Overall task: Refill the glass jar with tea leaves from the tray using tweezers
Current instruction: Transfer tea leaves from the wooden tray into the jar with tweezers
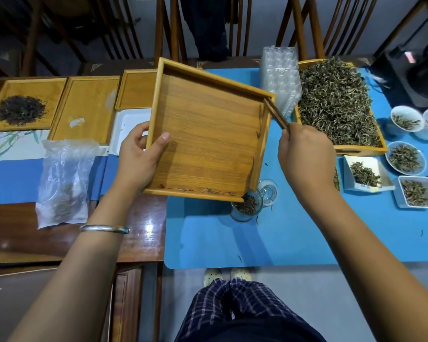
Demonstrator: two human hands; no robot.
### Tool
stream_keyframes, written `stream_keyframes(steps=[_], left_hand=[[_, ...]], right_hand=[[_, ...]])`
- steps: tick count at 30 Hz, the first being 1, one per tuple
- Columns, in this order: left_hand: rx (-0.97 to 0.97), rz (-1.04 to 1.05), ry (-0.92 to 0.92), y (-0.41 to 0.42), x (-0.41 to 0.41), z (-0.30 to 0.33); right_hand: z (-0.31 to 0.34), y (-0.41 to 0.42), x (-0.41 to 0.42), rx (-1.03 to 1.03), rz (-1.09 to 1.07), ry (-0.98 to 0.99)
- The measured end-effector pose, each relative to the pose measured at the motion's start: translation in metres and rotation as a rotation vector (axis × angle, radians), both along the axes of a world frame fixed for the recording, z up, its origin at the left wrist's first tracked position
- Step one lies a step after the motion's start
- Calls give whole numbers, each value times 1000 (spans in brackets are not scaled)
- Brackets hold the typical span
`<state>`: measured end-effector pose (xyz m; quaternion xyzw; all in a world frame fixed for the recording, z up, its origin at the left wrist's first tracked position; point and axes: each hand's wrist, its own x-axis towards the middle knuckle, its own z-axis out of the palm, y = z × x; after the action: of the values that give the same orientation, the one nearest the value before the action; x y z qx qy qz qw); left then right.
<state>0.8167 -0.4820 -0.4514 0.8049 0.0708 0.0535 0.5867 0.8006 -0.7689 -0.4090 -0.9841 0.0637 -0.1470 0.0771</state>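
My left hand (140, 154) grips the left edge of a wooden tray (208, 134) and holds it tilted above the table, its lower right corner over a small glass jar (246, 208). The jar stands on the blue mat and holds dark tea leaves. A few leaves cling along the tray's lower and right edges. My right hand (307, 156) holds wooden tweezers (276, 114), whose tips reach the tray's right rim. A glass lid (268, 191) lies just right of the jar.
A tray heaped with green tea (336, 102) sits at the right with clear plastic packs (281, 77) beside it. White dishes of tea (405, 156) line the right edge. To the left lie a plastic bag (64, 183), other wooden trays (84, 107) and a white tray (129, 124).
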Motion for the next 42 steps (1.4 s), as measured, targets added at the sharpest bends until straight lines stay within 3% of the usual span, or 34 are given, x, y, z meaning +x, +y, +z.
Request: stream_keyframes(steps=[4,18,27,32,42], left_hand=[[16,3,0,-2,-1,2],[17,-11,10,-6,-3,4],[28,7,-12,-7,-4,2],[23,8,-24,-6,-5,1],[-2,11,-48,-5,-7,-1]], right_hand=[[-2,4,-10,50,16,-34],[2,16,-8,-37,-41,137],[2,33,-56,-81,1,297],[-7,35,-93,-73,27,484],[-4,27,-121,18,88,413]])
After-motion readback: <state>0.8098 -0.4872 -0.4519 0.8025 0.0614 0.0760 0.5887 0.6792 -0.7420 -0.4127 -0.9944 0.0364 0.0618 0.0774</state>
